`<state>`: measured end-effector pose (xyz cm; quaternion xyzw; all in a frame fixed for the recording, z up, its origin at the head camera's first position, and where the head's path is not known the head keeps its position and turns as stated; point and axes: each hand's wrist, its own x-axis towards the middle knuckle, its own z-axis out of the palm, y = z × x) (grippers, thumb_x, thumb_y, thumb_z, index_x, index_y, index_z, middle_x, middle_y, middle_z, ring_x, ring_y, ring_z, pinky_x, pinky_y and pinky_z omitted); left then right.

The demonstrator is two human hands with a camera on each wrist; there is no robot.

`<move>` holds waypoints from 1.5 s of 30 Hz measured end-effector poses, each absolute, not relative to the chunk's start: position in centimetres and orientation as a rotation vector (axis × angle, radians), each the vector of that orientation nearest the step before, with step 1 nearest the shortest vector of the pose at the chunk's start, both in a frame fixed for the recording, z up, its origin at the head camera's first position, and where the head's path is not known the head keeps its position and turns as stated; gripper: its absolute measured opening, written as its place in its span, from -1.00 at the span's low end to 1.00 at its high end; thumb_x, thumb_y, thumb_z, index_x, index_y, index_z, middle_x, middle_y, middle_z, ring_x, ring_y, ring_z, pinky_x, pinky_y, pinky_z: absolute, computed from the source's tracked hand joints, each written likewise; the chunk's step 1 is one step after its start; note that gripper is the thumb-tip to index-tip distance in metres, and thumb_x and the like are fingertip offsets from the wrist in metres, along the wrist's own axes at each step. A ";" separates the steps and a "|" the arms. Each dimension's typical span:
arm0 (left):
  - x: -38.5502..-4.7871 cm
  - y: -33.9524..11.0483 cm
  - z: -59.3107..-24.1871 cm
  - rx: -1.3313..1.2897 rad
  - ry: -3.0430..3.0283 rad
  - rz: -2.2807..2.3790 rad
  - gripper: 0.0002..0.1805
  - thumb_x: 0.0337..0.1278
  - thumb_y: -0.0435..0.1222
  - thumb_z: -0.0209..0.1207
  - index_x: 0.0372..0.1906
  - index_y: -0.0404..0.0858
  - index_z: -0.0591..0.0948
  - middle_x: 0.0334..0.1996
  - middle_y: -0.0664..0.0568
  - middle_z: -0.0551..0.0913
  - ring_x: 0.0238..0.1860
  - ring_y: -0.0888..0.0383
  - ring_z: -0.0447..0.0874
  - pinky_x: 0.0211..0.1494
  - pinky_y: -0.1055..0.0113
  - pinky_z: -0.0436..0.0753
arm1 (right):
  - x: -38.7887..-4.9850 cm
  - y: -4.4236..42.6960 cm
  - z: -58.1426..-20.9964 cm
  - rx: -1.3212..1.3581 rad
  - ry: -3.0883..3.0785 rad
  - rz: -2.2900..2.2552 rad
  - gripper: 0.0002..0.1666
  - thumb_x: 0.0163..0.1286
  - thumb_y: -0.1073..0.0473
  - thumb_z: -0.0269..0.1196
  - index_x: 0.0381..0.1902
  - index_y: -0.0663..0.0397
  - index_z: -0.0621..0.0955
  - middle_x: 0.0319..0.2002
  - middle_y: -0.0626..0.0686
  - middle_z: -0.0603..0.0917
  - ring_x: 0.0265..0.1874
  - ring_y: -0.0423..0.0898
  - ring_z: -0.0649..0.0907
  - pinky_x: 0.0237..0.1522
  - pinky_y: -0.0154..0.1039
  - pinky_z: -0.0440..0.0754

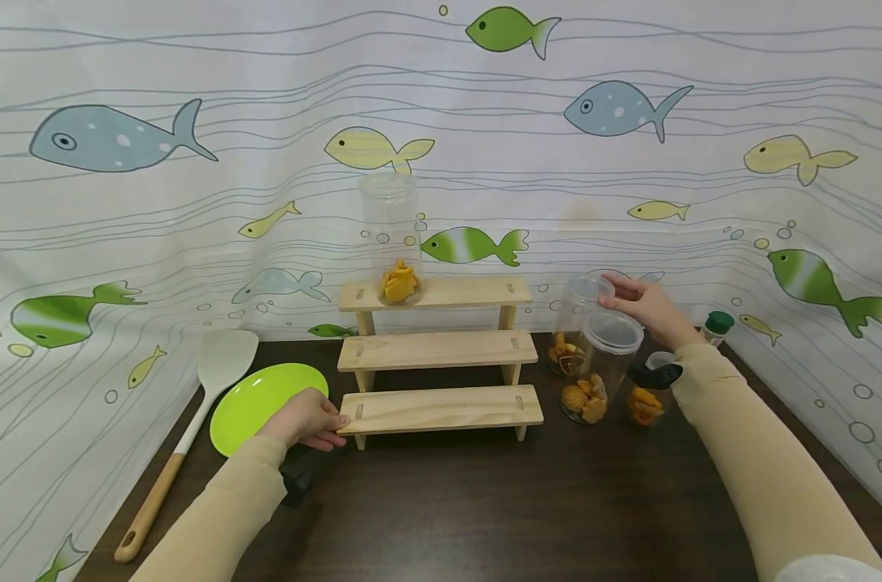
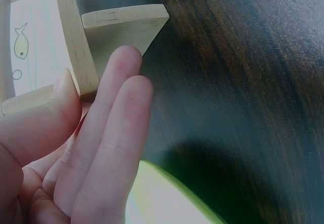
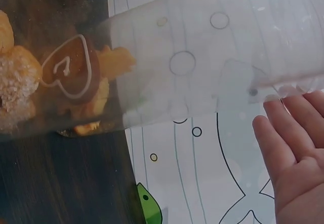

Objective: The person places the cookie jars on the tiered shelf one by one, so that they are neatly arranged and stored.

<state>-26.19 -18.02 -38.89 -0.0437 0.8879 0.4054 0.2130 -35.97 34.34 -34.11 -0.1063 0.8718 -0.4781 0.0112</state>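
My left hand (image 1: 311, 419) pinches the left end of the lowest step of a three-tier wooden shelf (image 1: 441, 409). In the left wrist view, the thumb lies on the wood, while two fingers extend straight beneath it. My right hand (image 1: 647, 305) holds the lid edge of the rear clear jar (image 1: 573, 317), which stands upright with cookies at its bottom. The right wrist view shows a heart-shaped cookie (image 3: 71, 71) inside and several fingertips against the rim; the thumb is hidden there. Just in front stands another clear lidded jar (image 1: 609, 356) of cookies.
A tall clear jar (image 1: 390, 222) with orange snacks stands on the top step's left end. A smaller container (image 1: 646, 404) and a green-capped bottle (image 1: 717, 326) are at right. A lime plate (image 1: 247, 404) and a white spatula with a wooden handle (image 1: 206, 396) lie at left.
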 end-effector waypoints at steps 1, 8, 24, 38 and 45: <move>-26.2 -18.0 -38.9 -0.125 2.463 1.128 -0.72 0.20 -0.36 0.19 -0.23 -0.60 0.57 -0.43 -0.20 0.67 -0.35 -0.07 0.76 -0.29 0.16 0.74 | -35.9 34.2 -34.1 -0.329 2.720 -1.492 -0.19 0.39 -0.01 0.18 0.46 0.11 0.14 0.33 0.37 0.29 0.32 0.28 0.29 0.30 0.26 0.24; -26.1 -18.2 -39.1 -0.123 2.463 1.135 -0.72 0.19 -0.36 0.19 -0.23 -0.60 0.57 -0.43 -0.20 0.67 -0.35 -0.07 0.76 -0.29 0.16 0.74 | -36.1 33.8 -34.8 -0.314 2.765 -1.445 -0.17 0.39 0.00 0.18 0.47 0.09 0.11 0.34 0.33 0.30 0.28 0.23 0.37 0.15 -0.04 0.51; -26.0 -18.1 -39.2 -0.133 2.455 1.161 -0.73 0.21 -0.38 0.18 -0.23 -0.61 0.56 -0.45 -0.19 0.68 -0.35 -0.07 0.76 -0.29 0.15 0.74 | -35.6 33.7 -35.4 -0.225 2.766 -1.525 -0.13 0.35 -0.07 0.21 0.46 0.11 0.14 0.31 0.31 0.35 0.23 0.16 0.43 -0.16 -0.44 0.53; -25.9 -18.0 -39.0 -0.150 2.457 1.138 -0.74 0.20 -0.38 0.18 -0.25 -0.60 0.57 -0.46 -0.19 0.69 -0.35 -0.07 0.76 -0.29 0.16 0.74 | -35.0 34.0 -35.0 -0.067 2.785 -1.587 0.08 0.32 -0.16 0.21 0.49 0.15 -0.12 0.44 0.35 0.03 0.41 0.29 0.11 0.34 0.26 0.17; -26.1 -18.0 -39.1 -0.134 2.471 1.139 -0.75 0.22 -0.38 0.17 -0.25 -0.60 0.57 -0.45 -0.23 0.69 -0.36 -0.07 0.76 -0.29 0.16 0.74 | -34.5 34.1 -33.4 0.018 2.839 -1.665 0.11 0.28 -0.23 0.22 0.49 0.17 -0.07 0.44 0.34 0.04 0.42 0.27 0.10 0.36 0.25 0.11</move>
